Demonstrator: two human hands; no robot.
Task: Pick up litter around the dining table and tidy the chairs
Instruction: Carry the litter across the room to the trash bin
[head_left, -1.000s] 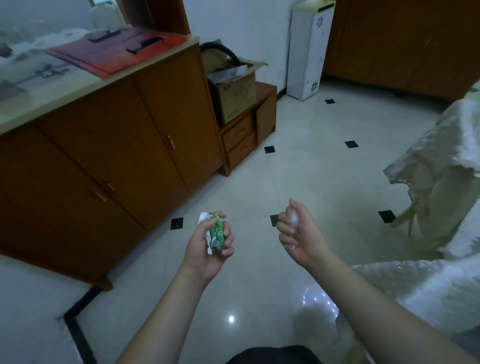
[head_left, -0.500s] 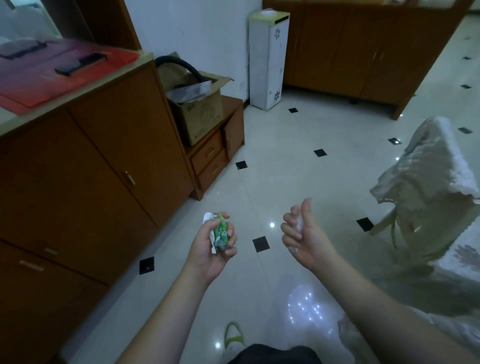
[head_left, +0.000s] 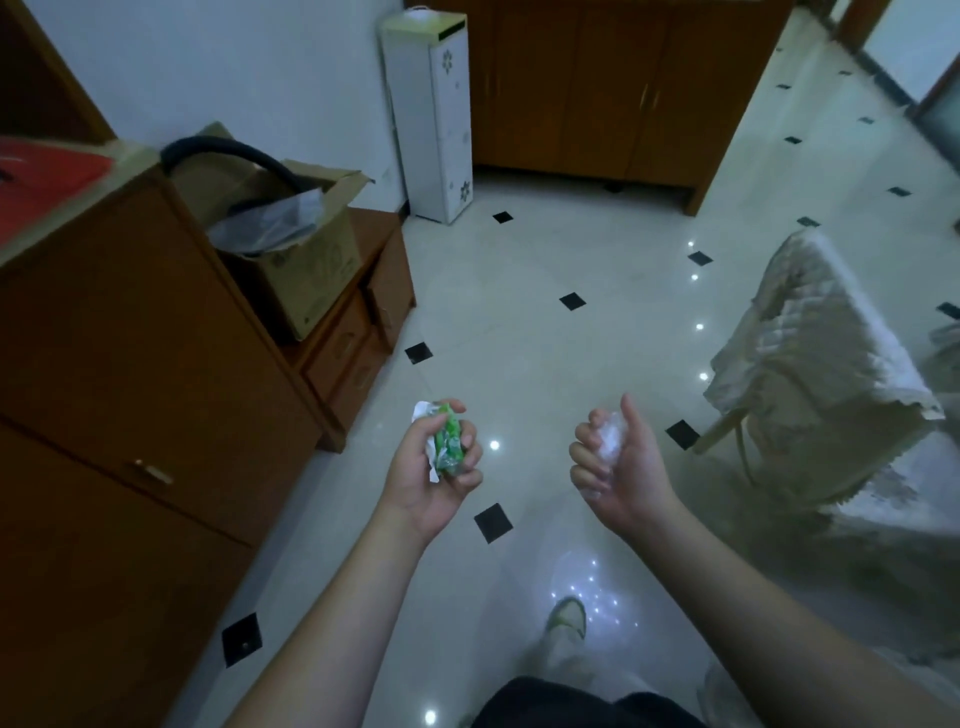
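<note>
Head view shows the left hand (head_left: 434, 480) with its grip curled round a crumpled green and white wrapper (head_left: 447, 441), and the right hand (head_left: 615, 462) with its grip cupped round a wad of white paper (head_left: 613, 435), both carried above the tiled floor (head_left: 519, 322), probably to keep the litter gathered until it can be binned. A cloth-covered chair (head_left: 810, 364) stands near the floor's right edge. Print on the wrapper and on the cardboard box (head_left: 306, 260) is too blurred to read.

Box (head_left: 306, 270) on low drawers (head_left: 358, 338); chair (head_left: 810, 374) right.
</note>
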